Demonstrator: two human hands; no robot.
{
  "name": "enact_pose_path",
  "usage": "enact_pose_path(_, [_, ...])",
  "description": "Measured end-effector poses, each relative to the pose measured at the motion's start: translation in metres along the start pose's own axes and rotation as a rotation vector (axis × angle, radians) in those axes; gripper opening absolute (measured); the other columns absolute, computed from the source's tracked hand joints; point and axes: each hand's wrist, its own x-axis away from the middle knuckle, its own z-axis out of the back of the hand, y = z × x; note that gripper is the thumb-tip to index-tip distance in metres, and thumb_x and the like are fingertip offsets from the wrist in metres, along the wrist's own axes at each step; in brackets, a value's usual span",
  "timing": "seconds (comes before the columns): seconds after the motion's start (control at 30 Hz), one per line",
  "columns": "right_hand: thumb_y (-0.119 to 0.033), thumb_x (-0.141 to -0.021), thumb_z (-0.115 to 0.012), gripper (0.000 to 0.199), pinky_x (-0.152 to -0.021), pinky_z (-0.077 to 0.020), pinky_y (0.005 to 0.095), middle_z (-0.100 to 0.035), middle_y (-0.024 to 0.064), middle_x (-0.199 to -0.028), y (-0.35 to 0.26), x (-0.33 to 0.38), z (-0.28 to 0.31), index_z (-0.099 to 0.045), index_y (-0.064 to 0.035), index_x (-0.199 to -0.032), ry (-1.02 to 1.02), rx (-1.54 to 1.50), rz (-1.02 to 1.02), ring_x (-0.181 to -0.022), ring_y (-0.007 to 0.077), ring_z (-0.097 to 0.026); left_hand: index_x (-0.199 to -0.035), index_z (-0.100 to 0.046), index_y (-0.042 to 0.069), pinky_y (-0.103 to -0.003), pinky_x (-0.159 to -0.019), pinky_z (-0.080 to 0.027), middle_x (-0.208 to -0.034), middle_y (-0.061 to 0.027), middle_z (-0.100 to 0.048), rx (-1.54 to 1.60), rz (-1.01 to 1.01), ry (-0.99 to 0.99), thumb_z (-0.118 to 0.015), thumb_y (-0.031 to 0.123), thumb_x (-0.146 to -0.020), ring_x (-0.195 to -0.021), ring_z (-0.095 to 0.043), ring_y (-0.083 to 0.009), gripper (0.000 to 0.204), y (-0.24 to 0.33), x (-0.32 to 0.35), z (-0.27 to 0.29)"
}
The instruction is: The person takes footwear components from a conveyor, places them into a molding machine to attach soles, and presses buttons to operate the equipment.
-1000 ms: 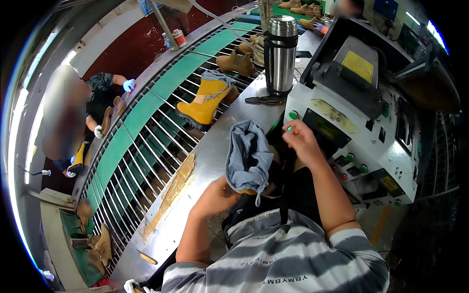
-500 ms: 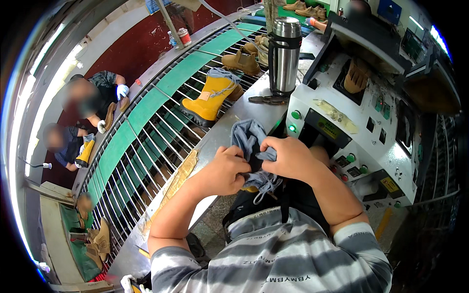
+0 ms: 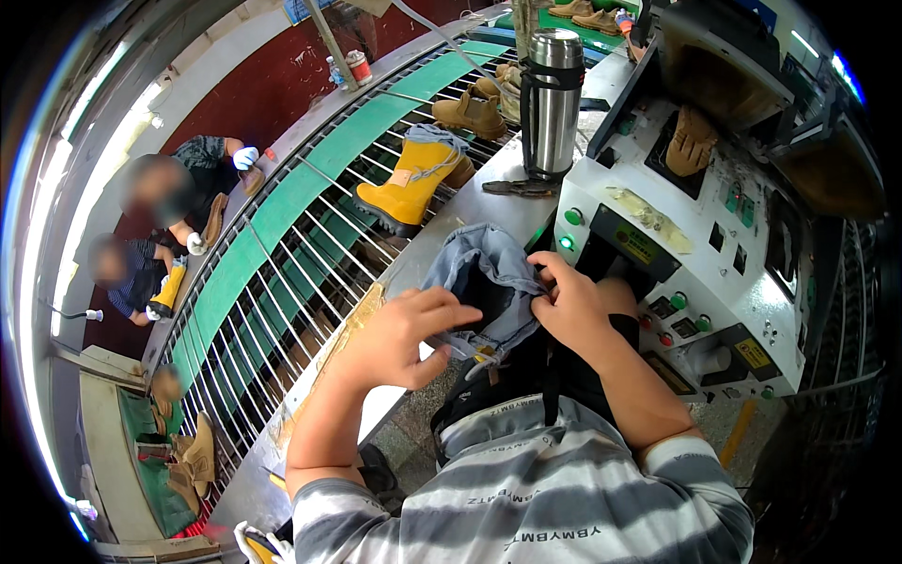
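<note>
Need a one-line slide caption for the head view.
Both hands, left hand and right hand, hold a grey-blue fabric boot upper at a white control-panel machine, beside a wire-rack conveyor.

1. Rectangular yellow label with dark print (image 3: 638, 243): on the dark sloped panel at the near-left of the white machine housing (image 3: 714, 282), just right of two round green lights.
2. Small yellow square warning sticker (image 3: 753, 353): on the lower right of the same housing, beside a white cylindrical knob.
3. Pale tan paper tag (image 3: 404, 178): hangs on the shaft of the yellow rubber boot with grey cuff (image 3: 411, 189) lying on the wire rack.
4. Red-and-white cylindrical can (image 3: 359, 67): stands at the far edge of the green conveyor; print too small to tell.
5. Small yellow tag (image 3: 486, 354): on the lower edge of the blue-grey fabric piece (image 3: 489, 277).
</note>
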Motion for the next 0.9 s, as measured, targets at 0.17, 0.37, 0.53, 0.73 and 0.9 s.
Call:
enact_pose_path(0.17, [0.007, -0.075, -0.052, 0.025, -0.060, -0.0439, 0.0259, -0.060, 0.0052, -0.074, 0.039, -0.010, -0.026, -0.060, -0.0012, -0.097, 0.064, -0.188, -0.040, -0.064, 0.0101, -0.055, -0.085, -0.065, 0.008, -0.034, -0.071, -0.044, -0.089, -0.0044, -0.062, -0.235, -0.072, 0.016, -0.069, 0.005, -0.057, -0.081, -0.059, -0.0252, 0.029, -0.009, 0.014, -0.009])
enact_pose_path(0.37, [0.005, -0.079, -0.043, 0.024, -0.062, -0.0403, 0.0227, -0.056, -0.0020, -0.073, 0.052, -0.020, -0.043, -0.060, 0.0006, -0.096, 0.232, -0.551, -0.106, -0.062, 0.0105, -0.048, -0.080, -0.061, 0.005, -0.036, -0.059, -0.042, -0.073, -0.0050, -0.057, -0.397, -0.220, 0.555, -0.068, 0.006, -0.041, -0.064, -0.053, -0.0238, 0.039, -0.038, 0.054, -0.059])
enact_pose_path(0.53, [-0.002, -0.079, -0.063, 0.031, -0.061, -0.0446, 0.0276, -0.058, 0.0108, -0.080, 0.034, -0.023, -0.039, -0.058, -0.0060, -0.109, 0.077, -0.294, -0.002, -0.070, 0.0153, -0.056, -0.080, -0.054, 0.001, -0.040, -0.070, -0.043, -0.089, -0.0164, -0.051, -0.014, -0.010, 0.507, -0.063, 0.019, -0.069, -0.080, -0.051, -0.0326, 0.023, -0.050, 0.068, -0.086])
enact_pose_path(0.73, [0.000, -0.073, -0.066, 0.041, -0.064, -0.0477, 0.0285, -0.062, 0.0084, -0.098, 0.023, -0.060, -0.024, -0.062, -0.0083, -0.113, 0.096, -0.181, 0.373, -0.077, 0.0186, -0.060, -0.076, -0.048, 0.001, -0.031, -0.072, -0.042, -0.090, -0.0104, -0.051, 0.329, 0.419, 0.544, -0.057, 0.020, -0.092, -0.079, -0.050, -0.0212, 0.026, -0.067, 0.044, -0.081])
enact_pose_path(0.9, [-0.013, -0.080, -0.064, 0.019, -0.065, -0.0467, 0.0273, -0.065, 0.0088, -0.083, 0.022, -0.102, -0.025, -0.069, -0.0060, -0.097, -0.119, -0.190, 0.145, -0.073, 0.0186, -0.061, -0.098, -0.052, 0.000, -0.023, -0.067, -0.047, -0.089, -0.0027, -0.057, 0.578, 0.588, 0.538, -0.066, 0.010, -0.089, -0.079, -0.056, -0.0086, 0.020, -0.069, -0.010, -0.051])
